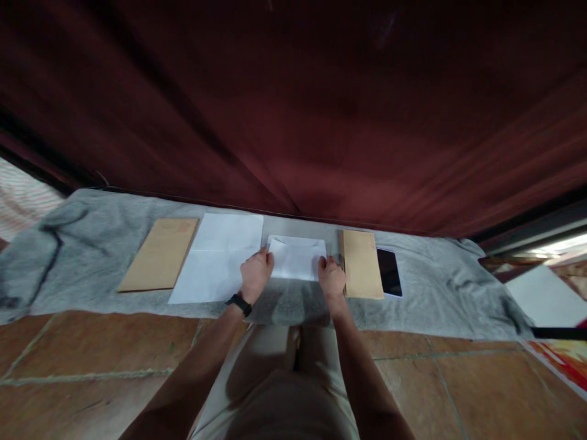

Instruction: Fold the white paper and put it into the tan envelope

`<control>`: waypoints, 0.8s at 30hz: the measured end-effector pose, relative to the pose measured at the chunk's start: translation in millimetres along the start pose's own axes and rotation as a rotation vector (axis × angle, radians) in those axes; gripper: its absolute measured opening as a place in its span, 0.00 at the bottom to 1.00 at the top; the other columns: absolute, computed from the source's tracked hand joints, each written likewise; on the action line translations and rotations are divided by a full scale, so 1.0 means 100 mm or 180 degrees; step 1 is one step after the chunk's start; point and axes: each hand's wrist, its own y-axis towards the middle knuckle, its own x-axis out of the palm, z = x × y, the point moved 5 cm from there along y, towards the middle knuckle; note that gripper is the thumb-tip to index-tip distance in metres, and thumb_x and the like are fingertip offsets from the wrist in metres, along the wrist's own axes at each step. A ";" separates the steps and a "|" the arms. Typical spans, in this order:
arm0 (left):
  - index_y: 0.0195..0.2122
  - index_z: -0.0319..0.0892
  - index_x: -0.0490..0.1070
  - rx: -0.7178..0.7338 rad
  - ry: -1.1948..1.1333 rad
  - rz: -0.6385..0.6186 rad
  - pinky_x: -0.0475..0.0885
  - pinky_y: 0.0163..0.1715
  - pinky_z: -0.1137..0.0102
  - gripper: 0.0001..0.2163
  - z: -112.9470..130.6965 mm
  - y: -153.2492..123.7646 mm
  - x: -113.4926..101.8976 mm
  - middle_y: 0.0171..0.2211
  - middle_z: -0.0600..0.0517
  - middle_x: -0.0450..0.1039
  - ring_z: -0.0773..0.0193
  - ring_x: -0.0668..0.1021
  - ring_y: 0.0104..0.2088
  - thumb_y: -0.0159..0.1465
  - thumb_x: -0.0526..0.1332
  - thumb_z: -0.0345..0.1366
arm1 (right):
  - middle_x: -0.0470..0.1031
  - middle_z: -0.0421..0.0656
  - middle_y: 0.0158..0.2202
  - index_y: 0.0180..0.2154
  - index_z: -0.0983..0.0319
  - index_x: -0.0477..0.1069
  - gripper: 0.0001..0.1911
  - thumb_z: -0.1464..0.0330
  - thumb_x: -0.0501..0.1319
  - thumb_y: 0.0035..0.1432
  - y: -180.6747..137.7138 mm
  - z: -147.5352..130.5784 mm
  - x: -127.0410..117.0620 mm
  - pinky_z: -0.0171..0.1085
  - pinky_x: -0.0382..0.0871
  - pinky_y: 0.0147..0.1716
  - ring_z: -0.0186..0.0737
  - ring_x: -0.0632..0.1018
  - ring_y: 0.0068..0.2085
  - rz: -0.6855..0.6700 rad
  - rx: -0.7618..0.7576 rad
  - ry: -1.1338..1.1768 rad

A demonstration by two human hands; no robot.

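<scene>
A folded white paper [297, 257] lies on a grey cloth [92, 244] spread over the tiled floor. My left hand [255, 275] grips its left edge, and a black band sits on that wrist. My right hand [331, 278] grips its right edge. Left of my left hand lies a larger white sheet [219, 256], partly under the hand. A brown envelope [361, 263] lies right next to my right hand.
Another brown envelope [160, 253] lies at the left of the cloth. A dark phone [389, 272] rests right of the near envelope. A dark red curtain [293, 110] hangs behind the cloth. White paper [543, 296] and a colourful mat [566, 357] lie at the far right.
</scene>
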 end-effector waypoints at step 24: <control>0.53 0.40 0.73 0.0026 -0.0007 0.0152 0.72 0.39 0.65 0.19 0.03 0.21 0.13 0.39 0.41 0.81 0.51 0.83 0.41 0.74 0.46 0.42 | 0.76 0.59 0.48 0.55 0.68 0.69 0.17 0.69 0.50 0.70 0.05 -0.15 -0.01 0.44 0.73 0.44 0.52 0.78 0.49 0.0690 -0.0412 0.0190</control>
